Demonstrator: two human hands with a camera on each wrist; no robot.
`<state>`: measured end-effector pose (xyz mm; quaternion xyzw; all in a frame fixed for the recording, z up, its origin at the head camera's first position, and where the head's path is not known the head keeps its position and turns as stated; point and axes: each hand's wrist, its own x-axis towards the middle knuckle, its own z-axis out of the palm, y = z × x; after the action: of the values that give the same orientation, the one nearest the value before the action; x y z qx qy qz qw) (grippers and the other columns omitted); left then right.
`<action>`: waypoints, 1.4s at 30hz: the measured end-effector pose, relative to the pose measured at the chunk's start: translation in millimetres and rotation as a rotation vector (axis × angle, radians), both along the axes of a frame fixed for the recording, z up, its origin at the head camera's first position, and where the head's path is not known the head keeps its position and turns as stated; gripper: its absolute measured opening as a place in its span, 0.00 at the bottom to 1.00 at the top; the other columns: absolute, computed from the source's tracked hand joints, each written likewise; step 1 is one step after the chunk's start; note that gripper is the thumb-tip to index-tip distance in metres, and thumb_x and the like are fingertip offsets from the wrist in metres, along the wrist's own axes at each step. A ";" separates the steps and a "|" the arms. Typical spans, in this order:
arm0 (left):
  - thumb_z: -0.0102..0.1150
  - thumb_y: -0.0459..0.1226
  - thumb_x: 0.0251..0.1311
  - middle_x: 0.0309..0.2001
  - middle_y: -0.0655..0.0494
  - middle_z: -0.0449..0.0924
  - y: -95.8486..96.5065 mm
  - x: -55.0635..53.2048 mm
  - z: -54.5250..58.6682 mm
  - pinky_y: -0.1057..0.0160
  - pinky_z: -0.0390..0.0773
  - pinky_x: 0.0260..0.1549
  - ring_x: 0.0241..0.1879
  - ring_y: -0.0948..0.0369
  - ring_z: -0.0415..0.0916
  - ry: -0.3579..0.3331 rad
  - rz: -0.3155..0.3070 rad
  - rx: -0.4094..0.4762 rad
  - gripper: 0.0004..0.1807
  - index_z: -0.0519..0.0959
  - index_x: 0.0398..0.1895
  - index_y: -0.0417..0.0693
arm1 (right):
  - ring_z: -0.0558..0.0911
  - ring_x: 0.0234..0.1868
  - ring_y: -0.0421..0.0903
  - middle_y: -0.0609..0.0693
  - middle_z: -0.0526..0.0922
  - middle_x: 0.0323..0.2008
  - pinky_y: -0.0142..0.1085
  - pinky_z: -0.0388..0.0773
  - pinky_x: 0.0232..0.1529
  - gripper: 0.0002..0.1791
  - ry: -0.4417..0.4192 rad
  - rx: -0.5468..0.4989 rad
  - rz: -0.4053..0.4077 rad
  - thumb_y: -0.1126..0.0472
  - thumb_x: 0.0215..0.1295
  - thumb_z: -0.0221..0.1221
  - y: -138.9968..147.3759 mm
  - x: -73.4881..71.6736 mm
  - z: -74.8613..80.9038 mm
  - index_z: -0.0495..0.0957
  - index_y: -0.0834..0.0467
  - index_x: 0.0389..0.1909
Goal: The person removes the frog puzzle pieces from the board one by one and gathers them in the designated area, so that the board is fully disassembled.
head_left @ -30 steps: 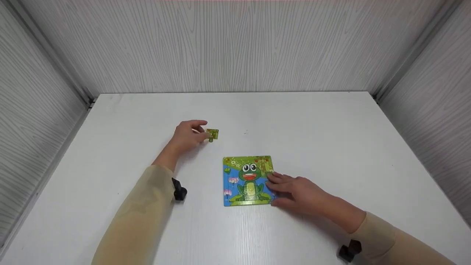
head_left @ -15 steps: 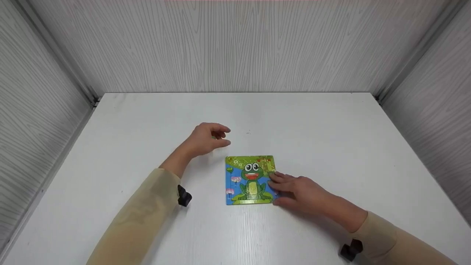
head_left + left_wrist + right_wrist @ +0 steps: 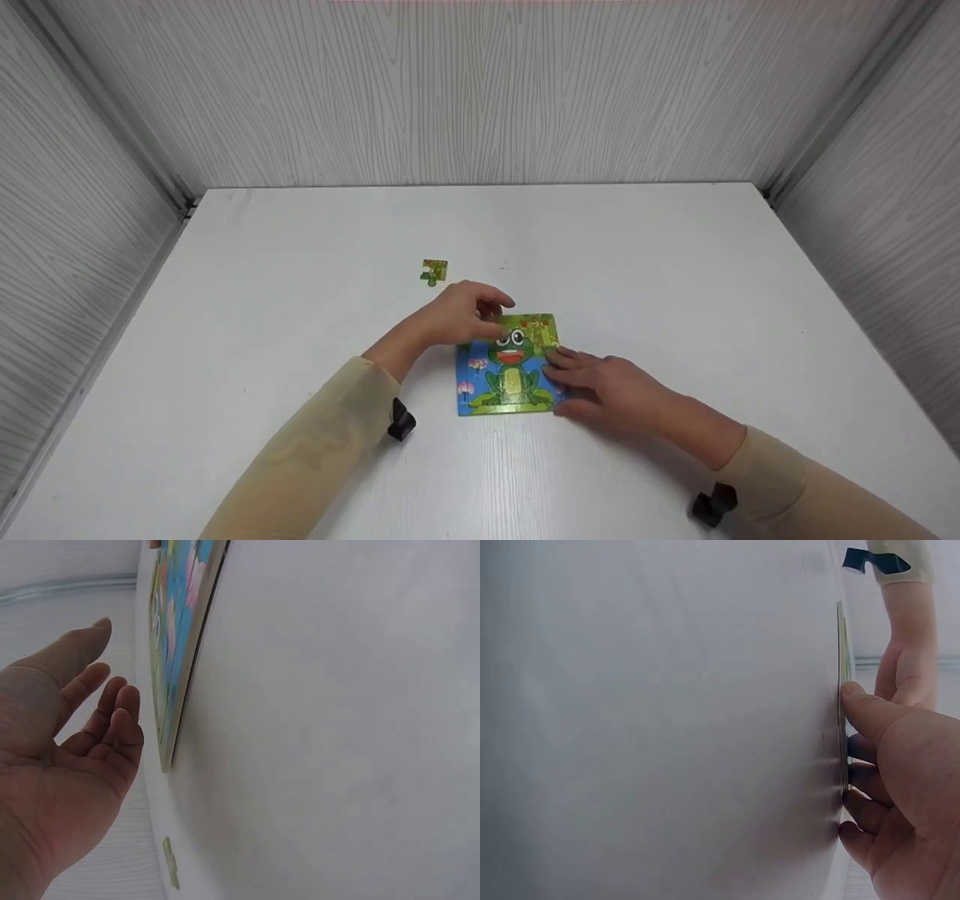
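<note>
A square frog jigsaw puzzle (image 3: 512,382) lies flat on the table in the head view. My left hand (image 3: 465,311) is over its far left corner, covering part of it, with thumb and fingers apart and loosely bent. The left wrist view shows nothing in that left hand (image 3: 82,720), beside the puzzle's edge (image 3: 184,675). My right hand (image 3: 619,394) rests at the puzzle's right edge, fingers extended onto it and thumb by the near corner. In the right wrist view, the right thumb (image 3: 866,701) touches the thin puzzle edge. A loose green puzzle piece (image 3: 435,270) lies beyond my left hand.
The white table (image 3: 637,262) is enclosed by a pale wood-grain back wall (image 3: 480,90) and side walls. Each sleeve carries a small black mount near the cuff, the left one (image 3: 401,420) and the right one (image 3: 712,505).
My left hand has moved right and nearer, away from the loose piece to over the puzzle's corner. The piece lies where it was, uncovered again. My right hand stays at the puzzle's edge.
</note>
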<state>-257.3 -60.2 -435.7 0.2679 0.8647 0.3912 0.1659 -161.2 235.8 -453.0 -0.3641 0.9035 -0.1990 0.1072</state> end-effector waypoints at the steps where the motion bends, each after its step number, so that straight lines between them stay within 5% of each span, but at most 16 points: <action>1: 0.73 0.40 0.65 0.50 0.50 0.83 2.1 0.3 -1.5 0.55 0.79 0.54 0.47 0.56 0.77 -0.002 -0.007 -0.007 0.26 0.82 0.66 0.45 | 0.68 0.77 0.56 0.52 0.69 0.77 0.57 0.72 0.68 0.34 0.004 0.002 0.004 0.43 0.75 0.64 -0.4 -0.3 0.1 0.74 0.55 0.75; 12: 0.73 0.37 0.64 0.52 0.55 0.81 6.9 1.4 -13.4 0.55 0.78 0.57 0.51 0.56 0.76 -0.027 -0.012 -0.051 0.25 0.83 0.66 0.48 | 0.70 0.76 0.58 0.55 0.71 0.76 0.56 0.71 0.69 0.33 0.050 0.045 0.025 0.46 0.74 0.66 -7.2 1.0 7.5 0.76 0.59 0.73; 23: 0.71 0.36 0.65 0.55 0.55 0.80 7.6 -0.4 -13.3 0.55 0.77 0.57 0.51 0.56 0.75 -0.028 -0.037 -0.065 0.25 0.83 0.66 0.49 | 0.74 0.72 0.61 0.59 0.74 0.73 0.54 0.78 0.64 0.33 0.159 0.050 0.117 0.46 0.71 0.69 -25.2 -1.9 16.9 0.79 0.60 0.70; 42: 0.70 0.36 0.66 0.54 0.55 0.77 7.6 0.7 -9.5 0.55 0.76 0.56 0.51 0.56 0.73 -0.030 -0.065 -0.088 0.24 0.84 0.66 0.52 | 0.73 0.74 0.54 0.52 0.71 0.76 0.55 0.79 0.61 0.32 0.077 0.019 0.124 0.45 0.74 0.66 -26.6 -9.3 6.3 0.77 0.58 0.72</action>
<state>-256.6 -52.6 -445.2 0.2822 0.8693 0.3513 0.2032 -170.5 209.2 -446.7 -0.4258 0.8845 -0.1693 0.0878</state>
